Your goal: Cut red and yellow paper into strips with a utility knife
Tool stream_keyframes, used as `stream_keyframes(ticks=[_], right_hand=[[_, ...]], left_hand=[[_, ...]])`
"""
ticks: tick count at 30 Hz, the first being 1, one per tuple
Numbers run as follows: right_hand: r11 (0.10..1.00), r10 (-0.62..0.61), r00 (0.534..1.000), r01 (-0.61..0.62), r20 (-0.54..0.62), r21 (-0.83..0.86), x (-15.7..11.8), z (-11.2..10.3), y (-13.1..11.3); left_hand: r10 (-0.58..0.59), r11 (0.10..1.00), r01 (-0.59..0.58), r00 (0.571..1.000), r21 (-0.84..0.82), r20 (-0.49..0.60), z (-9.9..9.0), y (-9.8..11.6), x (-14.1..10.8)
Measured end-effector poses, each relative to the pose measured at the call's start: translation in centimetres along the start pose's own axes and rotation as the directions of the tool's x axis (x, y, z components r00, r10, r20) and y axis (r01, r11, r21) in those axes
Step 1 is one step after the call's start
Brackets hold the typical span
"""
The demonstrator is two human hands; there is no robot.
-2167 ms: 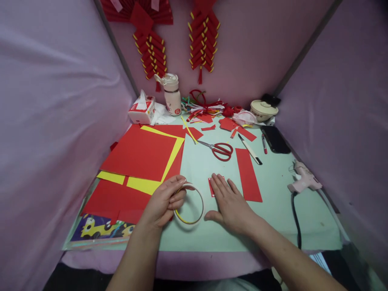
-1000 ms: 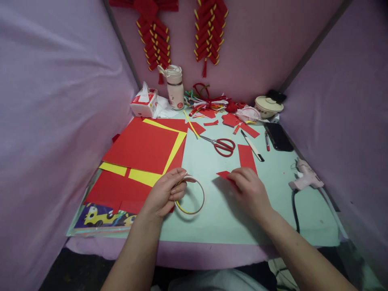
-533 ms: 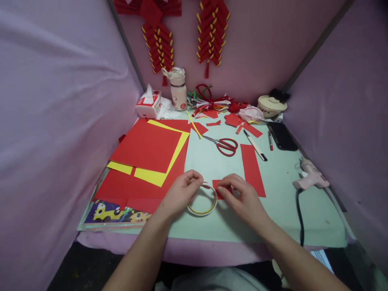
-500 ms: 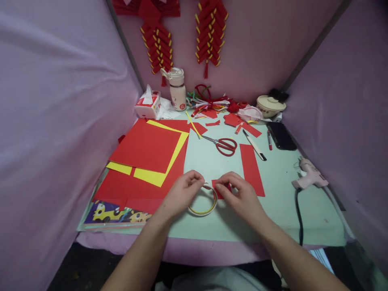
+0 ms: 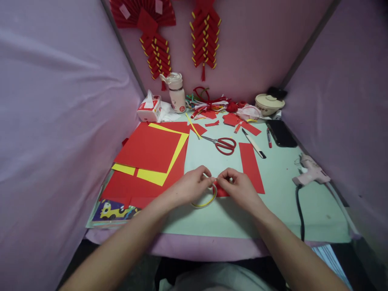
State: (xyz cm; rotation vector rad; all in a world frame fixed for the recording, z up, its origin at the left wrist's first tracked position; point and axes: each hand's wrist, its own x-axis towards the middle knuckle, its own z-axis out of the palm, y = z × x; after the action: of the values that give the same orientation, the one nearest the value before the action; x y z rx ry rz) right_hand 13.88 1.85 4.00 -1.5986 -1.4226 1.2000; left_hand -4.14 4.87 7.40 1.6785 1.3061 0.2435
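Note:
My left hand [image 5: 195,185] is closed, thumb and fingers pinched at the upper edge of a roll of tape [image 5: 209,202], a thin ring with a yellow core. Close beside it, my right hand [image 5: 239,186] is pinched too, its fingertips almost meeting the left ones. What lies between the right fingertips is too small to make out. A small red paper piece [image 5: 220,191] shows beneath the right fingers, partly hidden. Red-handled scissors [image 5: 224,145] lie beyond the hands, and a red paper strip [image 5: 251,167] is just right of them.
Red and yellow sheets [image 5: 148,147] are stacked at the left. A craft knife [image 5: 254,143], marker [image 5: 269,138], phone [image 5: 282,133] and glue gun [image 5: 312,169] with cord lie at the right. Tissues [image 5: 150,108], bottle [image 5: 176,93], pipe cleaners [image 5: 209,103] and lidded bowl [image 5: 269,104] line the back.
My left hand has moved right and slightly up, so its fingertips now come close to the right ones. The camera view has tilted a little upward.

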Motion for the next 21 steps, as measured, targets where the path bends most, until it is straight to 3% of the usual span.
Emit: stream_keyframes(ticks=[4,7,13,17,21], right_hand=[[0.999,0.016,0.996,-0.019,-0.09,-0.033,0.4,-1.5,0.7],[0.995,0.009,0.992,-0.022,-0.129,-0.097,0.7,-2.0,1.5],[0.923,-0.075,0.982,0.002,-0.174,-0.385,1.2,-1.6,3.0],[0.836,-0.122,0.975,-0.001,-0.188,-0.548,1.4,-1.4,3.6],[0.808,-0.117,0.979,-0.005,-0.169,-0.589,1.5,-1.4,4.0]], left_hand=[[-0.146,0.958,0.074,0.958,0.278,0.246,-2.4,3.3,2.1],[-0.265,0.882,0.088,0.906,0.464,0.331,-3.2,5.3,3.7],[-0.395,0.686,0.031,0.855,0.727,0.335,-1.6,7.2,5.5],[-0.429,0.654,0.04,0.842,0.755,0.328,-0.5,7.4,6.5],[-0.462,0.632,0.035,0.819,0.774,0.34,0.2,6.9,7.6]])
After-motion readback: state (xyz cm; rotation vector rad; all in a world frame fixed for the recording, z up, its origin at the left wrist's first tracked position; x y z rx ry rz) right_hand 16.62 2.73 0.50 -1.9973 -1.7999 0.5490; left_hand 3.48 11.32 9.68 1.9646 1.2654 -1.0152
